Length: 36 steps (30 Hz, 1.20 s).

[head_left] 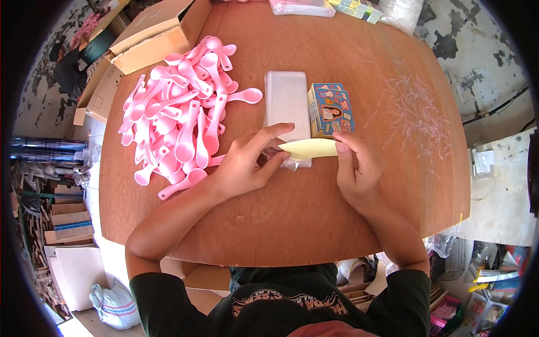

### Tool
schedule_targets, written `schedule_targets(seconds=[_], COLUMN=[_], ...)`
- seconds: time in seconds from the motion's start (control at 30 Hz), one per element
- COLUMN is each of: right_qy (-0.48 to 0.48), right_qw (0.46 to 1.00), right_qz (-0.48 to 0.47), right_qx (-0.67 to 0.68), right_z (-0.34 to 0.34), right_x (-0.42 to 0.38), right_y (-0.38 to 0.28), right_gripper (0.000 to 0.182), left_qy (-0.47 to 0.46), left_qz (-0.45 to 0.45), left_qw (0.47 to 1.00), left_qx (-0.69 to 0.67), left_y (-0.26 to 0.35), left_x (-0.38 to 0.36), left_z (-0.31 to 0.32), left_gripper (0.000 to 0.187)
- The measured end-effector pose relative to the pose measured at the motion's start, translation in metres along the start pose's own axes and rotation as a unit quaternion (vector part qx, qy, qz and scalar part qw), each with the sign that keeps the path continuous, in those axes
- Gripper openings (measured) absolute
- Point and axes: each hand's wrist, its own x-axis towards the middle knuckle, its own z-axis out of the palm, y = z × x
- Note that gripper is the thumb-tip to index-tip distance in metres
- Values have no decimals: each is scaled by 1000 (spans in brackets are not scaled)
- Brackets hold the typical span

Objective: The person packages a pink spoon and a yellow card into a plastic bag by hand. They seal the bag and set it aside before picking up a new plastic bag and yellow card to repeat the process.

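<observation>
A curved pale yellow card (309,149) spans the gap between my hands. My right hand (358,168) pinches its right end between thumb and fingers. My left hand (250,160) is at the card's left end, index finger stretched out above and thumb below, with a crinkled clear plastic bag (297,164) at its fingers; how they grip it is partly hidden. Just beyond lies a stack of clear plastic bags (286,101). To its right stands a stack of blue printed cards (332,109), close to my right fingertips.
A large pile of pink measuring spoons (179,112) covers the table's left side. Thin clear plastic strips (418,112) lie scattered at right. An open cardboard box (160,39) stands at the back left. Plastic-wrapped packs (303,7) lie along the far edge of the wooden table (269,224).
</observation>
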Motion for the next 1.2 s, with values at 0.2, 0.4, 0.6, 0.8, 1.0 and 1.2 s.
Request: schedule_targets(seconds=[0.2,0.4,0.6,0.8,1.0,1.2], right_qy=[15,14,-67,-24,26,-25], right_qw=[1000,999,994,990,975,996], right_qz=[3,30,83,128,172,72], right_qx=[3,-21,21,62,136,56], right_z=[2,2,6,5,4,-2], right_x=[-1,4,2,-2,-2,0], right_y=[1,-2,3,6,-1,-3], right_gripper=[11,10,11,14,16,12], left_qy=[-2,-29,-63,3,7,-2], left_qz=[21,16,113,34,-17,39], left_qw=[1000,999,986,999,999,998], left_qx=[14,25,102,3,-34,58], left_y=[3,3,2,3,4,3], left_x=[2,2,6,1,1,-2], left_z=[-1,-2,-6,0,-3,-3], left_gripper=[52,44,43,46,51,48])
